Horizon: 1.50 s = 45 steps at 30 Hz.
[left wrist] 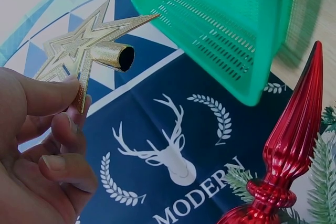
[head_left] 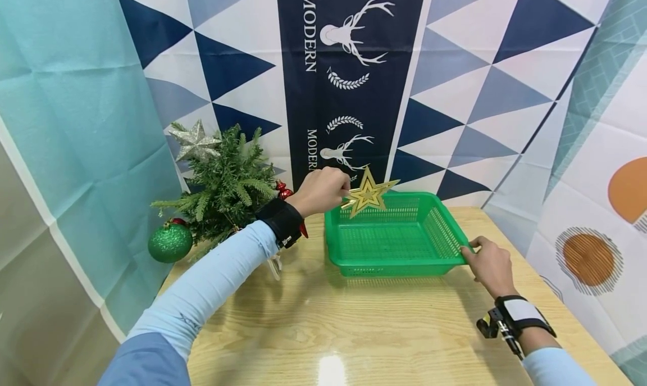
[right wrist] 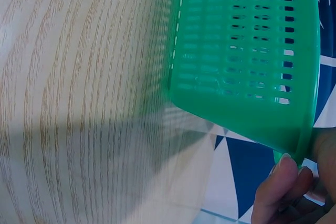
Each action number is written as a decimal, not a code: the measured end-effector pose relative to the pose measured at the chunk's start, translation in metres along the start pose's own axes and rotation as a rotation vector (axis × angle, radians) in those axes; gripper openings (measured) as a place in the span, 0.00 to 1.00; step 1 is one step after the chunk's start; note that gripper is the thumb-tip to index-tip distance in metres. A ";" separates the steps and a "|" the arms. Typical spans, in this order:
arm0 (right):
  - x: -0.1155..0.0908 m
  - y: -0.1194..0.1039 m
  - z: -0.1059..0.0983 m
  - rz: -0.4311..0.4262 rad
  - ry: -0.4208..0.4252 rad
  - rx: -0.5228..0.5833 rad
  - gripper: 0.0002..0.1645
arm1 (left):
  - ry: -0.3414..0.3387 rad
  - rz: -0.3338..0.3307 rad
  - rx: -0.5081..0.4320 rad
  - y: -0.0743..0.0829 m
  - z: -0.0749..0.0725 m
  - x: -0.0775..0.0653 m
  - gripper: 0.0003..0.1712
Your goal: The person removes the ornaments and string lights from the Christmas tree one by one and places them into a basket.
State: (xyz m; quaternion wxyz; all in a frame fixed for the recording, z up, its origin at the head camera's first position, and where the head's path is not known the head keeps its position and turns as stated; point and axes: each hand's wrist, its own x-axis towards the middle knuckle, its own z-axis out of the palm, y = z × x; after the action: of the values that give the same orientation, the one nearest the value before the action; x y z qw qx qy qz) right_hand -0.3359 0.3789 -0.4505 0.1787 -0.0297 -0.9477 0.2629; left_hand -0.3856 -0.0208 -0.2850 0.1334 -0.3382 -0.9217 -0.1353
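Observation:
My left hand (head_left: pixel 322 190) pinches a gold star tree topper (head_left: pixel 368 195) by one of its points, over the left back part of a green plastic basket (head_left: pixel 394 262). The left wrist view shows the topper's hollow round socket (left wrist: pixel 113 56) on its back, with thumb and fingers (left wrist: pixel 68 95) gripping the lower point. No other item shows inside the basket. My right hand (head_left: pixel 491 265) grips the rim at the basket's front right corner; in the right wrist view, the fingertips (right wrist: pixel 281 174) curl at that corner (right wrist: pixel 294 148).
Left of the basket stands a small Christmas tree (head_left: pixel 222 189) bearing a silver glitter star (head_left: pixel 197 142), a green glitter ball (head_left: pixel 170 243) and a shiny red spire-shaped ornament (left wrist: pixel 294 124). The wooden table (head_left: pixel 303 330) meets a patterned cloth backdrop (head_left: pixel 434 66) behind.

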 end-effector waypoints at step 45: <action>0.001 0.000 0.001 0.019 -0.009 -0.002 0.24 | -0.040 0.008 -0.057 0.011 0.046 -0.002 0.09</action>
State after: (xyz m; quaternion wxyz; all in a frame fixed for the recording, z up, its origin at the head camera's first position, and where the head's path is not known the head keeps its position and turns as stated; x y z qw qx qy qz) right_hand -0.3367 0.3784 -0.4506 0.1719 -0.0375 -0.9484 0.2639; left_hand -0.3840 0.0019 -0.3270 0.1058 -0.3480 -0.9187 -0.1541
